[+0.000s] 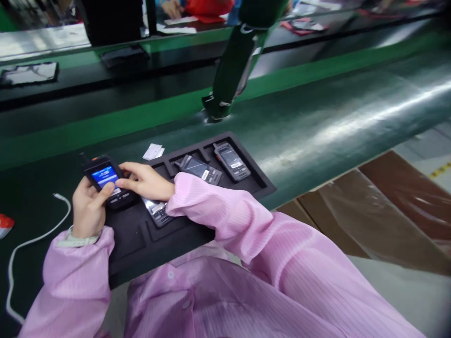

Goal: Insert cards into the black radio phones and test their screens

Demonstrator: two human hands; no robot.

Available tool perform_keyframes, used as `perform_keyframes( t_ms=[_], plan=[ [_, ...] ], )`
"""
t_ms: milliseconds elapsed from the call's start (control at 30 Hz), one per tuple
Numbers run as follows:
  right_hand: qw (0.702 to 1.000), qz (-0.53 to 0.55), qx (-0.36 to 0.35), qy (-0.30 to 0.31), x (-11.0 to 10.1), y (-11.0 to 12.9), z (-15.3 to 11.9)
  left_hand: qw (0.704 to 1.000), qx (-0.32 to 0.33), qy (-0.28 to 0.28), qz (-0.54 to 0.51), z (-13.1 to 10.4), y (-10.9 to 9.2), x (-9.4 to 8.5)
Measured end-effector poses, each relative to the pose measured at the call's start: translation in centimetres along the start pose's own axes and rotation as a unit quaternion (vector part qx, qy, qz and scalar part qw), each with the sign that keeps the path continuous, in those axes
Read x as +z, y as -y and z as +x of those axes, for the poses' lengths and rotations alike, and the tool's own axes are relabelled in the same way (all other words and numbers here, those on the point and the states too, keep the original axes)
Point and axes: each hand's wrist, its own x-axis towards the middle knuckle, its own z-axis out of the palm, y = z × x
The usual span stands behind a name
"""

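Note:
A handheld radio (105,175) with a short antenna and a lit blue screen is tilted up over the left end of a black foam tray (123,237). My left hand (89,206) is wrapped round its left side, the thumb lying over the lower screen. From the other side my right hand (150,180) grips the radio's right edge, its thumb at the screen's border. Under my right wrist a second radio (160,217) is partly hidden. Two more radios with dark screens, one askew (199,169) and one at the right end (233,162), rest in the tray.
White slips (153,151) lie behind the tray. A white cable (26,244) curves along the left, near a red-and-white object (5,226). A dark post (232,65) rises behind. Cardboard (338,211) is at the right, below the table edge. Another person's hand (172,8) shows across the bench.

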Motion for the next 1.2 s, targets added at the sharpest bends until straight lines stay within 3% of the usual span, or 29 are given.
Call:
perform_keyframes(
  t_ms=[200, 600, 967, 1200],
  plan=[
    [0.997, 0.075, 0.021, 0.008, 0.1, -0.8, -0.8, 0.998, 0.024, 0.055, 0.01, -0.4, 0.8, -0.2],
    [0.986, 0.137, 0.07, 0.061, -0.6, -1.1, -1.8, 0.998, -0.013, 0.048, -0.036, -0.8, 1.5, 0.1],
    [0.988, 0.122, 0.094, 0.023, -0.9, -0.4, -2.0, 0.986, -0.059, 0.128, -0.089, -1.1, 1.3, -0.2],
    [0.99, 0.107, 0.086, 0.031, -1.2, -0.4, -2.4, 0.984, -0.082, 0.13, -0.088, -1.3, 1.0, -0.2]
  ],
)
